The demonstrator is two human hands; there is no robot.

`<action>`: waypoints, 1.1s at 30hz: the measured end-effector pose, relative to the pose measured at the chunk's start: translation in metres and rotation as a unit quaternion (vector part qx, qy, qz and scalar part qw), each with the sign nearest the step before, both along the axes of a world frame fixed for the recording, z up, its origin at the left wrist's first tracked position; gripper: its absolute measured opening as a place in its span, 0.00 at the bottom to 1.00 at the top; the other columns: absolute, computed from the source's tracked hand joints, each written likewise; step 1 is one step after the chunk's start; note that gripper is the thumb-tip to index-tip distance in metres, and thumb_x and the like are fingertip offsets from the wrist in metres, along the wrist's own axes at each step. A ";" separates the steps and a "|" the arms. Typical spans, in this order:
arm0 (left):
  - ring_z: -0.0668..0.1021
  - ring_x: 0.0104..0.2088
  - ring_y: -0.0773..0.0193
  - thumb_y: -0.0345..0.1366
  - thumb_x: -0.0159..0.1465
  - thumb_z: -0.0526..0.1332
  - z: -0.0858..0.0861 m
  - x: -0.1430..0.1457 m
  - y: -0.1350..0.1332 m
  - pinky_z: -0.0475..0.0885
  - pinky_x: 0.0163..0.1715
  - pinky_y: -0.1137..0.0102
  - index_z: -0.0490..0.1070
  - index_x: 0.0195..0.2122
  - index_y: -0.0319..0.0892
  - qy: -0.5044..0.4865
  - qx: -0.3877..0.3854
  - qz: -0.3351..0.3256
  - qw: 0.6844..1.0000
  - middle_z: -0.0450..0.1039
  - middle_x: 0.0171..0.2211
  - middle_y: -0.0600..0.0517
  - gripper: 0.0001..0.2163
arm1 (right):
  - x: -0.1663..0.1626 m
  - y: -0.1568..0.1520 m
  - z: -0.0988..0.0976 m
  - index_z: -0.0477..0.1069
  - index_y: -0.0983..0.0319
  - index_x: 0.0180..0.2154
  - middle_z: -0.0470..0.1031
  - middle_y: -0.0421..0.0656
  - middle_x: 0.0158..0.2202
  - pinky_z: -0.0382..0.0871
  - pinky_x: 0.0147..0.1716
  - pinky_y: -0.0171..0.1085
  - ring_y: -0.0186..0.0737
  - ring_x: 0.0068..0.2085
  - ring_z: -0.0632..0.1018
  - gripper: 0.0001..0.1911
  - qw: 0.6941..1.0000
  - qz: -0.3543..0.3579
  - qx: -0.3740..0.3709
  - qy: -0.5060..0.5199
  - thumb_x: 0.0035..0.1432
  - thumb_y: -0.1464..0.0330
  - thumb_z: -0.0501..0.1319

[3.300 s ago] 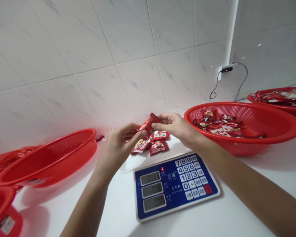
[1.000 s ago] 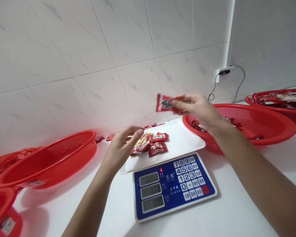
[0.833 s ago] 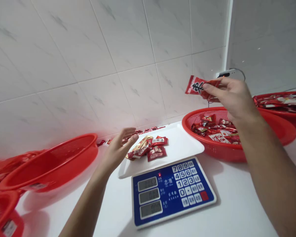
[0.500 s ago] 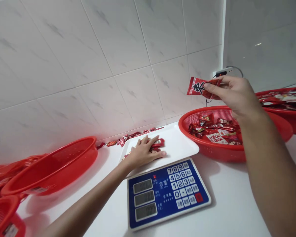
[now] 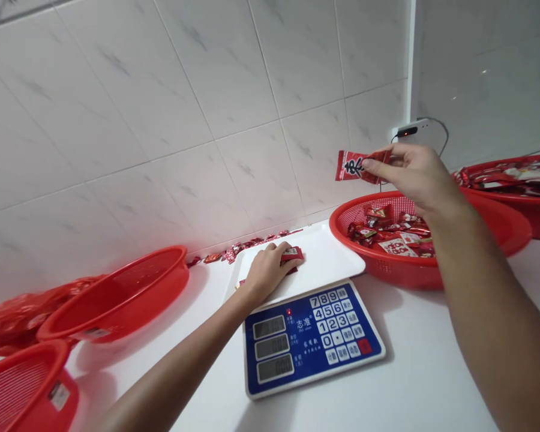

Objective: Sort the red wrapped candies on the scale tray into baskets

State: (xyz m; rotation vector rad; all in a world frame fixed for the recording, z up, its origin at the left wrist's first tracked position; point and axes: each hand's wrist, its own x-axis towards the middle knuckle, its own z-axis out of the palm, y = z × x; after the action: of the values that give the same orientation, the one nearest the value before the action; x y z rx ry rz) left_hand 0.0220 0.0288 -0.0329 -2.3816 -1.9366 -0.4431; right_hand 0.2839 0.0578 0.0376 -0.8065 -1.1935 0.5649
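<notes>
Right fingers [image 5: 382, 170] pinch a red packet [image 5: 351, 165] by one end; left fingers [image 5: 279, 249] curl over more packets [image 5: 293, 255], grip unclear

Red packet [image 5: 351, 166] in right hand [image 5: 416, 174]

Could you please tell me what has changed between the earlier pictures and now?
The left hand let go of the packet that both hands held and came down onto the pile on the tray. The right hand carried the packet rightward, toward the basket. The scale and basket stayed put.
</notes>
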 end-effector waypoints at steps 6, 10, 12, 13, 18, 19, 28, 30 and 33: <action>0.78 0.42 0.48 0.38 0.63 0.62 0.015 -0.007 0.005 0.71 0.42 0.59 0.76 0.42 0.44 -0.034 0.025 -0.029 0.999 0.76 0.43 0.42 0.09 | -0.022 -0.009 0.002 0.75 0.63 0.28 0.76 0.39 0.23 0.76 0.36 0.36 0.34 0.29 0.80 0.05 0.998 0.008 0.013 -0.068 0.53 0.75 0.68; 0.81 0.38 0.55 0.36 0.62 0.60 0.031 -0.024 0.013 0.75 0.37 0.64 0.77 0.40 0.44 -0.097 -0.017 -0.063 0.993 0.80 0.39 0.45 0.08 | -0.036 -0.005 -0.004 0.76 0.62 0.31 0.79 0.41 0.27 0.77 0.39 0.39 0.37 0.32 0.81 0.03 0.991 0.043 0.018 -0.128 0.55 0.70 0.69; 0.82 0.35 0.58 0.38 0.63 0.58 0.034 -0.027 0.015 0.76 0.34 0.67 0.76 0.41 0.44 -0.122 -0.043 -0.079 0.989 0.81 0.37 0.46 0.09 | -0.039 -0.003 -0.007 0.76 0.61 0.32 0.80 0.42 0.29 0.77 0.41 0.41 0.39 0.34 0.82 0.03 0.987 0.047 0.009 -0.154 0.55 0.69 0.68; 0.83 0.35 0.59 0.39 0.65 0.57 0.034 -0.027 0.014 0.76 0.34 0.68 0.76 0.42 0.43 -0.129 -0.051 -0.084 0.987 0.82 0.37 0.46 0.11 | -0.039 -0.002 -0.008 0.76 0.62 0.32 0.80 0.43 0.29 0.77 0.42 0.42 0.40 0.35 0.82 0.03 0.986 0.046 0.004 -0.162 0.55 0.68 0.68; 0.82 0.38 0.52 0.40 0.60 0.64 0.024 -0.012 0.012 0.75 0.37 0.63 0.80 0.42 0.46 -0.085 -0.071 -0.091 0.990 0.83 0.37 0.47 0.11 | -0.038 -0.004 -0.008 0.77 0.62 0.33 0.80 0.43 0.29 0.76 0.42 0.41 0.40 0.34 0.82 0.04 0.987 0.035 -0.005 -0.158 0.55 0.68 0.68; 0.82 0.39 0.50 0.40 0.57 0.67 0.021 -0.009 0.012 0.75 0.39 0.61 0.80 0.41 0.47 -0.070 -0.069 -0.086 0.991 0.83 0.36 0.47 0.11 | -0.038 -0.005 -0.008 0.77 0.62 0.33 0.80 0.43 0.29 0.76 0.42 0.41 0.40 0.34 0.82 0.04 0.987 0.034 -0.011 -0.159 0.55 0.68 0.68; 0.82 0.40 0.53 0.37 0.64 0.60 0.019 -0.012 -0.011 0.74 0.39 0.64 0.77 0.43 0.43 -0.115 0.003 -0.027 0.993 0.80 0.41 0.44 0.10 | -0.050 -0.009 -0.013 0.77 0.62 0.33 0.81 0.43 0.31 0.73 0.43 0.42 0.43 0.36 0.82 0.06 0.966 0.038 -0.059 -0.250 0.56 0.66 0.67; 0.83 0.38 0.58 0.39 0.67 0.56 0.039 -0.036 -0.028 0.75 0.36 0.69 0.74 0.49 0.44 -0.157 0.003 -0.018 0.987 0.81 0.40 0.47 0.13 | -0.056 -0.008 -0.016 0.77 0.63 0.33 0.81 0.44 0.31 0.73 0.40 0.41 0.43 0.36 0.82 0.05 0.962 0.052 -0.074 -0.256 0.57 0.67 0.66; 0.82 0.40 0.59 0.49 0.65 0.59 0.080 -0.095 -0.068 0.75 0.37 0.71 0.74 0.51 0.45 -0.224 0.051 0.058 0.972 0.82 0.43 0.50 0.19 | -0.067 -0.006 -0.021 0.75 0.64 0.32 0.81 0.46 0.31 0.72 0.37 0.39 0.42 0.36 0.81 0.05 0.956 0.089 -0.088 -0.264 0.58 0.68 0.65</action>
State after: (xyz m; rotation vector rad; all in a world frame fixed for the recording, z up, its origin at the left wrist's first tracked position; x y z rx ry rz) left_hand -0.0730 -0.0397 0.0470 -2.2320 -2.1361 -1.1244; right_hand 0.2171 0.0514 0.0170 -1.0472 -1.7375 0.6294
